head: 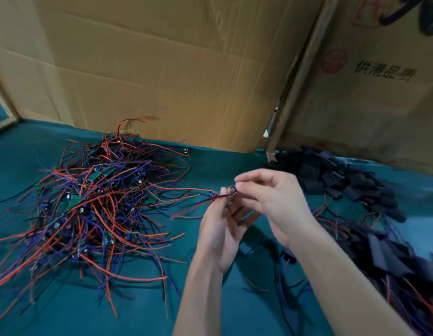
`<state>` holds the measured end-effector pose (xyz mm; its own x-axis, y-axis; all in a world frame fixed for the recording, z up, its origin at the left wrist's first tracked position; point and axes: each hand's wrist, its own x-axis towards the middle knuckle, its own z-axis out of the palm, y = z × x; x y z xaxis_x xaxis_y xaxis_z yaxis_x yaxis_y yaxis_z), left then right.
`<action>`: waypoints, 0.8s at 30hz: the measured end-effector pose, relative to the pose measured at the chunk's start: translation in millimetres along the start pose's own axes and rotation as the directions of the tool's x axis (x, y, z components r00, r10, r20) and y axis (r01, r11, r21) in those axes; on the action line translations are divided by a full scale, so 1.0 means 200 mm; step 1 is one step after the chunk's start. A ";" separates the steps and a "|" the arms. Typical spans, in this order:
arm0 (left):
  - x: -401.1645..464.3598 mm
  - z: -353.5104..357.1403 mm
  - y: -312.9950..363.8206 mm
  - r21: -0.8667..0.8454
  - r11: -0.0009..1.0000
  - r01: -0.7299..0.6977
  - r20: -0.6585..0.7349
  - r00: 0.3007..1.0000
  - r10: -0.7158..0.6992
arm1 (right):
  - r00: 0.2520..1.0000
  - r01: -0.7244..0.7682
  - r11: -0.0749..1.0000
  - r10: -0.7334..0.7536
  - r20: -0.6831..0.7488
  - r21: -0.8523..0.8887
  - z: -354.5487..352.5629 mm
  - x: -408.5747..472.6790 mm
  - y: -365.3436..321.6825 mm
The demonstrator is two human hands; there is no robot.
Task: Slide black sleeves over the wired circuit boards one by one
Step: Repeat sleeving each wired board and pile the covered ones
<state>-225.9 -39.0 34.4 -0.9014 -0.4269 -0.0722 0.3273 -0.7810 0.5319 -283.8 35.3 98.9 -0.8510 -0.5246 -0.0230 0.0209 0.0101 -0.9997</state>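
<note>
Just right of the frame's centre, your left hand (219, 229) pinches a small wired circuit board (219, 195) from below with curled fingers, and your right hand (271, 197) closes its fingertips on the board's near end from above, probably to steady it for a sleeve, though blur hides whether a sleeve is on it. Its red and blue leads (186, 190) trail left toward the tangled heap of unsleeved boards (89, 202) on the green table cover (53, 316). Loose black sleeves (331, 175) are piled at right, within your right hand's reach, below the upright cardboard boxes (162, 69); no container holds any of it.
</note>
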 end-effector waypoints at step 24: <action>0.01 -0.03 -0.05 0.189 0.974 0.129 -0.079 0.990 -0.116 | 0.985 -0.081 0.044 0.159 -0.073 -0.996 -0.78 0.56 0.04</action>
<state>-228.6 -34.0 23.7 -0.9082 -0.3680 -0.1995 0.1488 -0.7293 0.6678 -460.3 109.7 87.2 -0.8729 -0.4529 -0.1817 -0.4527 0.8905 -0.0447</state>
